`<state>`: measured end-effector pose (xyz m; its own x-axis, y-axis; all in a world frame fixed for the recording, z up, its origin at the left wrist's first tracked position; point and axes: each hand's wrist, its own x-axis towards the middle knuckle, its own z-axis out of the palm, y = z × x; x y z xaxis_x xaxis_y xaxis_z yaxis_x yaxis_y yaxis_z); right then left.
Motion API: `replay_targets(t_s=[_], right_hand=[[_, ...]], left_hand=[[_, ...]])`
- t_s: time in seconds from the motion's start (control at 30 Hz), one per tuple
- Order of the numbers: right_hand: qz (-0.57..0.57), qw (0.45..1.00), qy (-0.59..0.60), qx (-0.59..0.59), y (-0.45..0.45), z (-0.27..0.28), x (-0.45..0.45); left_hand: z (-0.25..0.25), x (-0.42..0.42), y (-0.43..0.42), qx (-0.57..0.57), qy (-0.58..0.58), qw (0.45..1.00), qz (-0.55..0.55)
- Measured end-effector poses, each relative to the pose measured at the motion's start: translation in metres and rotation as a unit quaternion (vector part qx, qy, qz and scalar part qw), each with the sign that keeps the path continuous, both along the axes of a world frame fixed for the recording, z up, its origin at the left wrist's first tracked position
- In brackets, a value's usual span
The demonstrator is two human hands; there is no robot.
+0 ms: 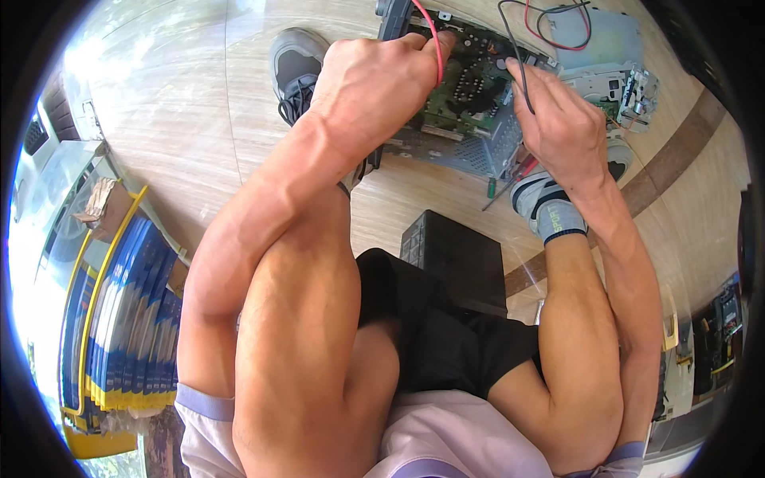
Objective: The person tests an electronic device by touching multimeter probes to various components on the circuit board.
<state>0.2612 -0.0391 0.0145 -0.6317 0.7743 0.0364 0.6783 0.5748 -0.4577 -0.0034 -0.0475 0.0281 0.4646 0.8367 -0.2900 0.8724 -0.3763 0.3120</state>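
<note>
Apparently the left hand (378, 76) pinches the red lead (436, 36) and the right hand (562, 119) the black lead (511, 36), fingers curled nearly closed; the exact grip is hidden. The board (472, 89) lies below and between both hands. Its parts sit close together, so a slip could bridge two; a snagged lead could tug either hand aside.

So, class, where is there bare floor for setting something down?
Widest: floor left of the left shoe. Smaller: between metal chassis and black box. Crowded: around the circuit board, with left hand, right hand, red lead and black lead.
</note>
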Motion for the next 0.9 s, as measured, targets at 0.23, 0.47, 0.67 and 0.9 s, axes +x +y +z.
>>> replay_targets(t_s=[0.23,0.47,0.67,0.9], right_hand=[[-0.043,0.997,0.031,-0.064,-0.013,0.031,0.012],[-0.080,0.993,0.071,-0.042,-0.016,0.036,0.025],[-0.072,0.996,0.050,-0.028,-0.011,0.030,0.023],[0.015,0.999,0.010,0.038,-0.002,0.025,0.017]], left_hand=[[0.000,-0.003,-0.001,0.009,-0.006,1.000,-0.004],[-0.004,-0.002,-0.002,0.022,0.001,1.000,0.007],[-0.006,-0.003,-0.001,0.013,0.001,1.000,-0.002],[-0.001,-0.002,0.000,0.004,-0.008,1.000,0.008]])
